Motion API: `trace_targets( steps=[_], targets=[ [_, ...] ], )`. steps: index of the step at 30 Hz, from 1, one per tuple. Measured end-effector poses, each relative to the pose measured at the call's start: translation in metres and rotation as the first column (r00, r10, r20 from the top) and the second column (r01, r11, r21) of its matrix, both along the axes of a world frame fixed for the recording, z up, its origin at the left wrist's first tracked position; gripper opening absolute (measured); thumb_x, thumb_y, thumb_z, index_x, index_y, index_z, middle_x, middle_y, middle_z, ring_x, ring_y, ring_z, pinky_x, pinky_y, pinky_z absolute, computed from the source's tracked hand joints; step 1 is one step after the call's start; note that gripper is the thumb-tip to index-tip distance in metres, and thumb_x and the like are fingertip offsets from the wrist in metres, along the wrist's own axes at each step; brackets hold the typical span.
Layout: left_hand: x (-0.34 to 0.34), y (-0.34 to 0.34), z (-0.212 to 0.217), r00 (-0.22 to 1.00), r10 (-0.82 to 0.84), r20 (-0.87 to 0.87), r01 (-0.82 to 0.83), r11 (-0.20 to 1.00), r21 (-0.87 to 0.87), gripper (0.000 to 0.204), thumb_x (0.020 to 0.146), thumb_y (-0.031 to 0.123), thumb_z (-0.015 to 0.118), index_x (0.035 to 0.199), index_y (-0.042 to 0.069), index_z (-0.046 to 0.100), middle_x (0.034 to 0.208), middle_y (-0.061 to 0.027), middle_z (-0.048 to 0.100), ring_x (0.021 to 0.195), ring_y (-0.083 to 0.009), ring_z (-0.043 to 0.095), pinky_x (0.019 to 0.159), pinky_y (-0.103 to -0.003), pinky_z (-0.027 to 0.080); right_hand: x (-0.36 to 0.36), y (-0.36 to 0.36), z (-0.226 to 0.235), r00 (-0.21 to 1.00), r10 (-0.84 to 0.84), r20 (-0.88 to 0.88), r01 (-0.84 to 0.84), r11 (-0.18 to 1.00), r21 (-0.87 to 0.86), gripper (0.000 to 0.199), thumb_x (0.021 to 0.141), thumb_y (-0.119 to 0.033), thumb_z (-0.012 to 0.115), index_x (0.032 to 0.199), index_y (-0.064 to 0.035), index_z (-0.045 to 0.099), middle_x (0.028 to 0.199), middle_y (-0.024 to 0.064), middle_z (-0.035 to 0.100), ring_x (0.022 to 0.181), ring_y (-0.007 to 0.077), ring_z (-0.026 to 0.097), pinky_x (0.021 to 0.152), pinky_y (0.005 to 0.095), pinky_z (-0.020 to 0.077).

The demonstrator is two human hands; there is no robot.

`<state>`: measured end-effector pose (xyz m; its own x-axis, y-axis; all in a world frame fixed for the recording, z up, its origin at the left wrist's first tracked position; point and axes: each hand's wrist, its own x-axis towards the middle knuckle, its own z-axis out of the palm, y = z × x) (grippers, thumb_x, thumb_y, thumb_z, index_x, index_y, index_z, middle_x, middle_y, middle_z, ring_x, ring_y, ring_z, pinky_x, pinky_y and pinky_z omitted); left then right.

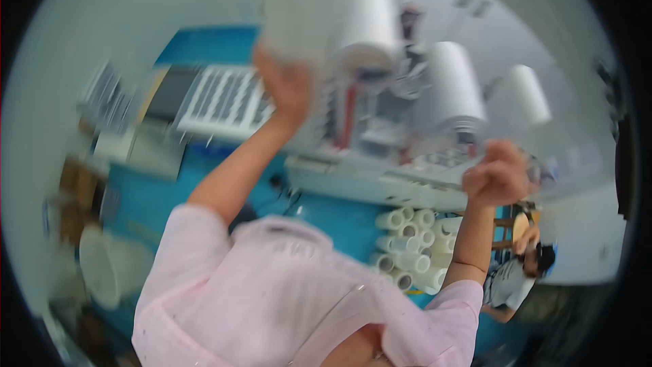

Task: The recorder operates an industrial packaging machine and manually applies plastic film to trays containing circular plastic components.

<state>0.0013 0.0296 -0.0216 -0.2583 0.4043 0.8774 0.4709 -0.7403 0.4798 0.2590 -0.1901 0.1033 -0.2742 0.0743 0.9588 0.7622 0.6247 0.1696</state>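
Observation:
The picture is blurred by motion. My left hand [286,88] is raised high and closed around the base of a pale, smeared white yarn cone [293,27]. My right hand [498,175] is curled into a fist at the front edge of a spinning machine [380,183], just below and to the right of a large white yarn cone [454,88]. Whether the fist holds anything is not visible. Two more white cones stand on the machine, one [370,24] at the top centre and one [531,95] to the right. My pink sleeves and shirt [272,292] fill the lower middle.
A stack of several empty white tubes [411,248] lies on its side below the machine against a blue panel [339,221]. A grey grid-like tray [224,98] sits at upper left. A white bucket [102,265] stands at lower left. Another person [513,278] sits at lower right.

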Motion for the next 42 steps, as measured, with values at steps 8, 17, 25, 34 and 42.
trace_targets(
  steps=[8, 17, 25, 34, 42],
  targets=[
    [-0.134, -0.034, -0.012, 0.779, -0.543, -0.315, 0.498, 0.840, -0.216, 0.063, 0.085, 0.014, 0.068, 0.142, 0.001, 0.043, 0.140, -0.0185, 0.050, 0.130, -0.0409, 0.045, 0.108, -0.048, 0.036, -0.268, 0.070, -0.166, 0.919, 0.380, 0.103, -0.004, 0.272, -0.962, 0.023, 0.080, -0.013, 0.063, 0.103, -0.0080, 0.061, 0.085, 0.0087, 0.063, 0.070, 0.0310, 0.063, 0.056, 0.0410, 0.0479],
    [-0.382, 0.021, -0.200, 0.679, -0.734, 0.028, 0.400, 0.338, -0.852, 0.020, 0.092, 0.006, 0.061, 0.111, 0.001, 0.067, 0.106, -0.0135, 0.070, 0.097, -0.0254, 0.068, 0.087, -0.034, 0.052, -0.352, 0.175, -0.287, 0.982, -0.180, 0.050, -0.029, -0.411, -0.911, 0.027, 0.089, -0.016, 0.056, 0.113, -0.0024, 0.059, 0.103, 0.0177, 0.067, 0.098, 0.0355, 0.065, 0.084, 0.0432, 0.0507],
    [-0.408, 0.145, -0.245, 0.694, -0.719, -0.022, 0.410, 0.420, -0.809, 0.028, 0.089, 0.007, 0.062, 0.115, 0.001, 0.064, 0.113, -0.0169, 0.065, 0.107, -0.0329, 0.062, 0.095, -0.040, 0.047, -0.370, 0.153, -0.041, 0.915, -0.401, -0.050, -0.154, -0.232, -0.960, 0.024, 0.095, -0.021, 0.060, 0.111, -0.0028, 0.063, 0.096, 0.0090, 0.069, 0.086, 0.0192, 0.066, 0.075, 0.0333, 0.0525],
    [-0.344, 0.242, -0.255, 0.384, -0.648, -0.658, -0.023, 0.706, -0.708, 0.060, 0.091, 0.026, 0.063, 0.143, 0.003, 0.045, 0.153, -0.0157, 0.039, 0.143, -0.0383, 0.030, 0.118, -0.052, 0.021, -0.255, 0.093, 0.188, 0.526, -0.565, -0.636, 0.655, 0.746, -0.121, 0.038, 0.098, -0.025, 0.063, 0.126, -0.0031, 0.049, 0.110, 0.0045, 0.057, 0.078, 0.0072, 0.053, 0.069, 0.0228, 0.0484],
    [-0.349, 0.254, -0.243, 0.251, -0.608, -0.753, -0.112, 0.755, -0.646, 0.067, 0.095, 0.041, 0.056, 0.150, 0.006, 0.040, 0.159, -0.0108, 0.032, 0.145, -0.0363, 0.029, 0.117, -0.058, 0.017, -0.214, 0.137, 0.176, 0.522, -0.638, -0.567, 0.766, 0.642, -0.017, 0.025, 0.096, -0.021, 0.066, 0.111, -0.0009, 0.067, 0.099, 0.0058, 0.069, 0.091, 0.0117, 0.062, 0.082, 0.0255, 0.0494]
  ],
)
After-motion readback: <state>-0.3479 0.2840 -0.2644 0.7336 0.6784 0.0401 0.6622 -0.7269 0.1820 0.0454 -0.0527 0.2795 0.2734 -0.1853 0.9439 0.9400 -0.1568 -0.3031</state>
